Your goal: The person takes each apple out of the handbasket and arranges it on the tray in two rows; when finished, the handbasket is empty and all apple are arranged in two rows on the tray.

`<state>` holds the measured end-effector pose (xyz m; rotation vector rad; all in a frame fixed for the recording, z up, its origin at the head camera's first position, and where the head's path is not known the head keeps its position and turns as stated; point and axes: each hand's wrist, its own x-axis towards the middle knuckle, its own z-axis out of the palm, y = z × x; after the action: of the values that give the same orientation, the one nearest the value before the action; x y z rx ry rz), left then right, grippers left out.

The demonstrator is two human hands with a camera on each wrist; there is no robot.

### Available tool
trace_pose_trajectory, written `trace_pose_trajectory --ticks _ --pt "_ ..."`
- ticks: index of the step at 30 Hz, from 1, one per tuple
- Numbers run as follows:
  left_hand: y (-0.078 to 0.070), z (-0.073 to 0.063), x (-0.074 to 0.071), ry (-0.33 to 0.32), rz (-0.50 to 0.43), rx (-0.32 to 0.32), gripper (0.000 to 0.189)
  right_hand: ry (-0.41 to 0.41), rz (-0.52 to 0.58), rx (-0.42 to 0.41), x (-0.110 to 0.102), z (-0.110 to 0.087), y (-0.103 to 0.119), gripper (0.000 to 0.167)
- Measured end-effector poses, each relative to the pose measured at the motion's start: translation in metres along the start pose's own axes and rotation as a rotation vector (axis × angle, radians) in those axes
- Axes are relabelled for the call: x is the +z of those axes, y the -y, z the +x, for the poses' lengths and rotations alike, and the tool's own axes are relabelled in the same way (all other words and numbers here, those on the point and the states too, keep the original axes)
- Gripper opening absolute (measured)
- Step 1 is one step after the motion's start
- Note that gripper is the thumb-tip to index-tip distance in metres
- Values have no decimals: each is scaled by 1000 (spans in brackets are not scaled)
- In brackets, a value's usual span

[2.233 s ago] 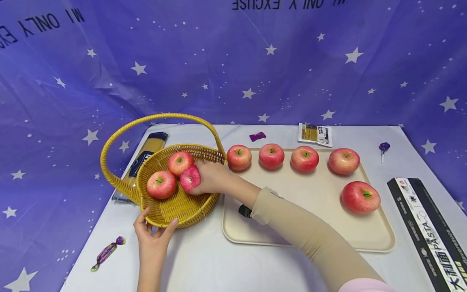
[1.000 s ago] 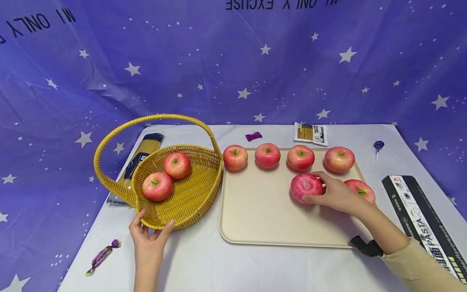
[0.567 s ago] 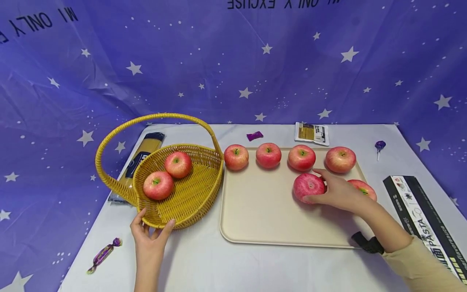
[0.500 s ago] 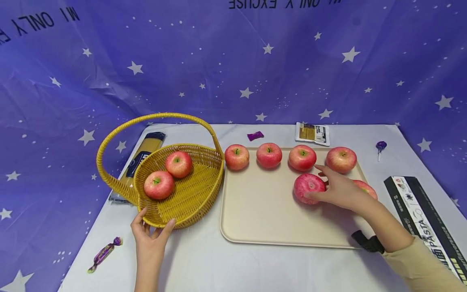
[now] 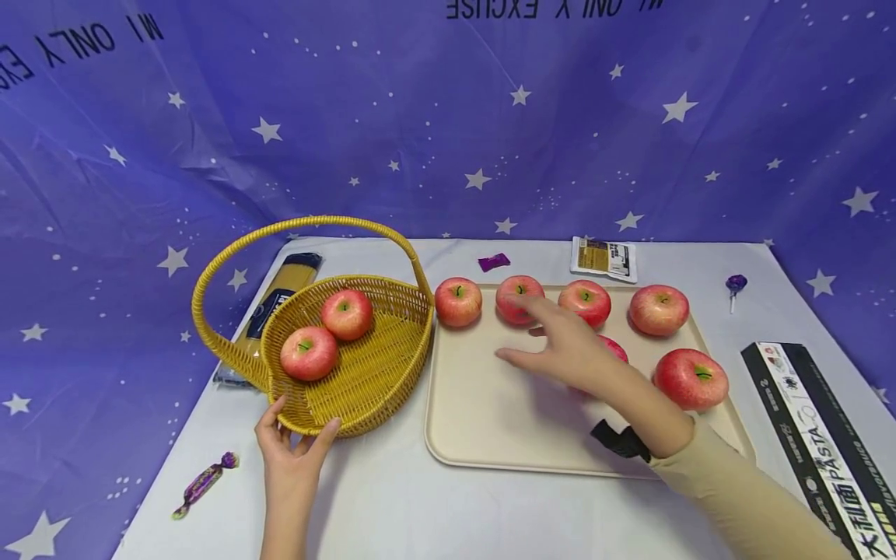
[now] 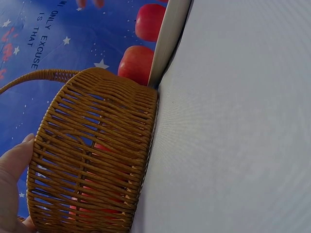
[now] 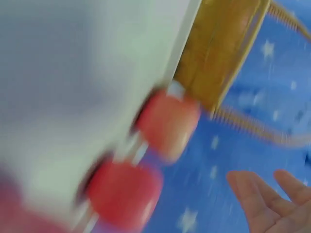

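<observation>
My left hand [image 5: 292, 455] holds the front rim of the yellow wicker basket [image 5: 392, 381], thumb and fingers spread along it. In the left wrist view the thumb [image 6: 19, 158] lies against the basket's edge. Two red apples [image 5: 309, 353] sit in the basket's left part. My right hand [image 5: 570, 346] is above the cream tray [image 5: 490, 420] with fingers spread and nothing held. Behind that hand, an apple [image 5: 613, 348] on the tray is partly hidden. Several more apples [image 5: 585, 303] line the tray's back edge, and one apple [image 5: 691, 379] lies at its right side.
A pasta packet [image 5: 280, 292] lies behind the basket, a wrapped candy [image 5: 205, 484] at front left. At the back are a purple sweet [image 5: 494, 262] and a flat pouch [image 5: 603, 258]. A lollipop [image 5: 736, 285] and a long pasta box [image 5: 815, 435] lie on the right.
My right hand took an apple from the basket to the tray, let go of it, and has since moved left above the tray. My left hand stays on the basket rim.
</observation>
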<state>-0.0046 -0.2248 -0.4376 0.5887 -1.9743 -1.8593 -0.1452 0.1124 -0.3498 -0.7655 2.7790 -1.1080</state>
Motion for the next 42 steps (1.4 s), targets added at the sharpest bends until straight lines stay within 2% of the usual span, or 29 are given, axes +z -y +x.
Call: trace_pose_trajectory --ticks 6,11,17,22,27,32,37,42 --pt "1 0 0 4 -14 -14 83 105 -40 -198 56 53 44 75" --pt "1 0 0 9 -14 -17 83 166 -100 -270 98 103 73 80" --pt "0 0 0 7 -24 -30 84 208 -149 -181 143 153 88 86" --pt "0 0 1 4 -26 -32 84 252 -194 -85 164 175 93 91" --pt "-1 -1 1 1 -21 -26 83 237 -227 -70 172 183 91 84" --pt "0 -1 2 0 -18 -37 84 206 -195 -110 165 175 85 77" --pt "1 -2 3 6 -13 -45 84 157 -159 -210 140 151 84 76" --pt "0 -2 4 -5 -12 -20 84 130 -132 -306 102 121 93 74"
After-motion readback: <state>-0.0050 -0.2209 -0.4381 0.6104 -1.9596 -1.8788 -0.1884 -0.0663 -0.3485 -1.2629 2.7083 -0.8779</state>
